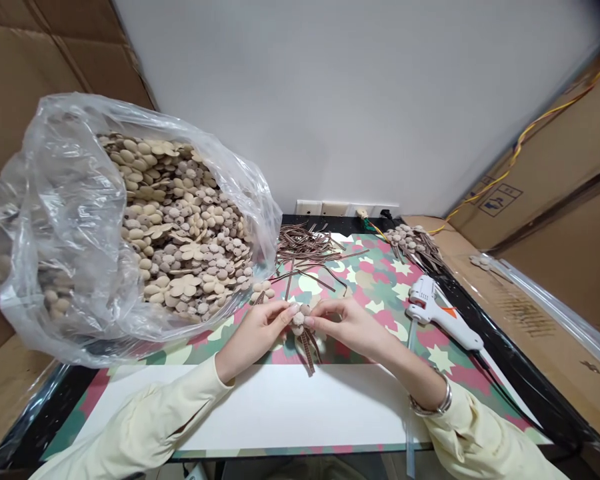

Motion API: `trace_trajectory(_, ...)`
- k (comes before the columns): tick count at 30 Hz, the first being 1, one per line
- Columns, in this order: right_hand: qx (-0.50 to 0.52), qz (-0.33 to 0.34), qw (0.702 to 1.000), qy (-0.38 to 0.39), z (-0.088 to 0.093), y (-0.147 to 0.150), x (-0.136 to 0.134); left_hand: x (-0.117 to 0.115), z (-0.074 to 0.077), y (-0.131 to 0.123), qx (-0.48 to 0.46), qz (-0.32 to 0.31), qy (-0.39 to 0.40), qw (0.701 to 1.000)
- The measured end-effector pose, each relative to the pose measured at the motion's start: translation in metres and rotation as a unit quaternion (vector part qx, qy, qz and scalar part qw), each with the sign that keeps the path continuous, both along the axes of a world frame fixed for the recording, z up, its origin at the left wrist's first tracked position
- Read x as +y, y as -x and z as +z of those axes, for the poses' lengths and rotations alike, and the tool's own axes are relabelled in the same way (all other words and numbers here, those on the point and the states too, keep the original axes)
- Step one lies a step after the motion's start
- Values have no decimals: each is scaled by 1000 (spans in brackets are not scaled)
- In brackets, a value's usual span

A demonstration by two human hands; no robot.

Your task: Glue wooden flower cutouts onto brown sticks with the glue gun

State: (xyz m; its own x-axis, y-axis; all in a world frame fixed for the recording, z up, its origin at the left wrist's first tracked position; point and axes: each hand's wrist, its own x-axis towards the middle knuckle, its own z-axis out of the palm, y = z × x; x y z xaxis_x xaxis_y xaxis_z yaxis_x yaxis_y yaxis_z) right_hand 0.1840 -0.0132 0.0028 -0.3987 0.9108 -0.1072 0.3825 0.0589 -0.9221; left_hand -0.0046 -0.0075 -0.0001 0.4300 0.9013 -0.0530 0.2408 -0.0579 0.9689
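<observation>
Between my two hands, above the camouflage-patterned table cover, is a small beige fabric flower (pixel 299 323) with brown strips hanging down from it. My left hand (pixel 260 330) pinches its left side between thumb and index finger. On the opposite side, my right hand (pixel 347 323) grips the flower's edge the same way. Another beige flower piece (pixel 263 292) lies just behind my left hand. A pile of thin brown strips (pixel 307 247) spreads out beyond the hands.
A clear plastic bag (pixel 75 200) full of flower pieces stands at the left. To the right lies a white glue gun (pixel 443 317) with a glue stick and a black cable. Finished-looking flowers with strips (pixel 414 241) are heaped at the back right, near a socket strip (pixel 335 209).
</observation>
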Motion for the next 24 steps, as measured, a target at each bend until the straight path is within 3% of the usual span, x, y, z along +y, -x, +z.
trace_trajectory(6,-24,16,999,-19,0,1,1,1,-5,2,26,-9,-7,1000)
trace_trajectory(16,20,100,992,75,-2,-4,2,-1,-8,1,62,-10,-56,996)
trace_trajectory(24,-5,89,994,70,-3,-4,5,1,-8,3,50,-26,-18,998)
